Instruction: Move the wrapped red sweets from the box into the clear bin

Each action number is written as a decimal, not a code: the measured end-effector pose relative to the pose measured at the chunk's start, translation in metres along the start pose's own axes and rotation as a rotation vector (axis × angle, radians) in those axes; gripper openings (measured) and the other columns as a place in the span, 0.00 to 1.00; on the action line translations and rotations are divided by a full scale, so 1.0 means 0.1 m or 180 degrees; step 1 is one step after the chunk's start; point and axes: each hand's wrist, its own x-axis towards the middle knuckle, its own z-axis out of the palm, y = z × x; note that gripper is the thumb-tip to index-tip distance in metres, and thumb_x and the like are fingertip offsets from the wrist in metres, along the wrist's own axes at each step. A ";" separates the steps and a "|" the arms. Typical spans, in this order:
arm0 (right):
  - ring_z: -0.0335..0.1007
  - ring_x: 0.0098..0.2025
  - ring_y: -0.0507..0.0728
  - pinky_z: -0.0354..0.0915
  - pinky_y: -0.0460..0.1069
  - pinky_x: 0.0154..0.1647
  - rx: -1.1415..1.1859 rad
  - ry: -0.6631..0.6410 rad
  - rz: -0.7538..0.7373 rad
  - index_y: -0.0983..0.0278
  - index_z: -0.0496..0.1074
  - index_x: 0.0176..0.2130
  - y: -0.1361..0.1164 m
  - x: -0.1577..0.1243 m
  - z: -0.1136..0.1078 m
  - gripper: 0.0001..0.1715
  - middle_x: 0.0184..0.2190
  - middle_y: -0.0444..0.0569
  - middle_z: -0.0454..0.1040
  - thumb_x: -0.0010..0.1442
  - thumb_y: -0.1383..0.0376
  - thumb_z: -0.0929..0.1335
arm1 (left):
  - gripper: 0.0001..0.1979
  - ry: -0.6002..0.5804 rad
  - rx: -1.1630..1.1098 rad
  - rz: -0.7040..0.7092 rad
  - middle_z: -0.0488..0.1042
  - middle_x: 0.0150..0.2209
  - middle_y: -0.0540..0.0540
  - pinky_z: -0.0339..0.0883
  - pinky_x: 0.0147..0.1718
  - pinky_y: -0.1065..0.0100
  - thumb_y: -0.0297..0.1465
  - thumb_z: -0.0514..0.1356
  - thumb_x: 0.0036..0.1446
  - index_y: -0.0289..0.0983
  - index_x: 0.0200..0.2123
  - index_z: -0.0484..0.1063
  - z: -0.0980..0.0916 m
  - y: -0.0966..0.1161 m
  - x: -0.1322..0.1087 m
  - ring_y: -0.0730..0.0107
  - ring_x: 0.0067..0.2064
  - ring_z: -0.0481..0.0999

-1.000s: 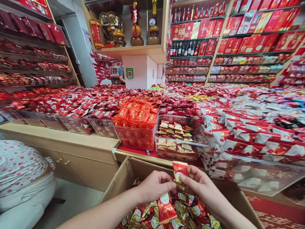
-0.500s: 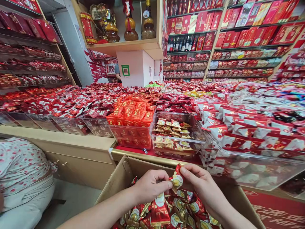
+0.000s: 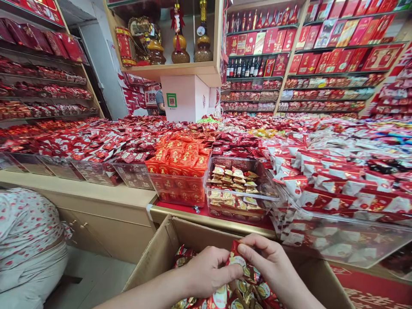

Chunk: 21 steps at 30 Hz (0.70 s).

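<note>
Over an open cardboard box (image 3: 146,262), my left hand (image 3: 214,270) and my right hand (image 3: 265,262) both grip a red and gold candy packet (image 3: 237,257). My right thumb and fingers pinch its upper end, while my left fingers close on its lower left side. Below my hands, the box holds many wrapped candies (image 3: 249,296) in red, brown and gold, each with a pale oval picture. Part of the packet is hidden by my left fingers.
Behind the box, a clear bin (image 3: 238,206) holds stacked gold-wrapped candies. Beside it stand a bin of orange-red packets (image 3: 180,180) and a wide bin of red and white packets (image 3: 341,227). A person in a heart-print top (image 3: 28,231) bends at the left.
Both hands have moved slightly down in view, with the packet still between them. My left thumb now covers more of it. The camera has tilted up a little.
</note>
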 end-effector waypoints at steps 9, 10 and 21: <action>0.63 0.43 0.55 0.64 0.47 0.41 -0.1682 -0.0345 -0.1410 0.61 0.61 0.42 -0.04 -0.13 0.08 0.17 0.41 0.51 0.65 0.49 0.65 0.66 | 0.23 0.0141 -0.0925 -0.0391 0.57 0.17 0.54 0.47 0.19 0.76 0.49 0.53 0.44 0.32 0.21 0.62 -0.01 0.02 0.02 0.81 0.19 0.54; 0.63 0.42 0.55 0.64 0.47 0.41 -0.1723 -0.0328 -0.1404 0.61 0.60 0.43 -0.03 -0.13 0.09 0.20 0.40 0.51 0.66 0.48 0.66 0.66 | 0.22 0.0159 -0.0960 -0.0435 0.57 0.17 0.55 0.47 0.19 0.76 0.48 0.54 0.44 0.32 0.21 0.62 -0.02 0.01 0.02 0.82 0.19 0.53; 0.67 0.33 0.53 0.64 0.46 0.33 -0.1559 0.0099 -0.1233 0.62 0.62 0.37 0.09 -0.11 0.16 0.09 0.32 0.48 0.70 0.54 0.66 0.59 | 0.25 -0.0451 -0.0593 -0.0027 0.64 0.18 0.52 0.49 0.22 0.75 0.50 0.52 0.44 0.32 0.24 0.69 -0.09 0.10 -0.07 0.80 0.21 0.57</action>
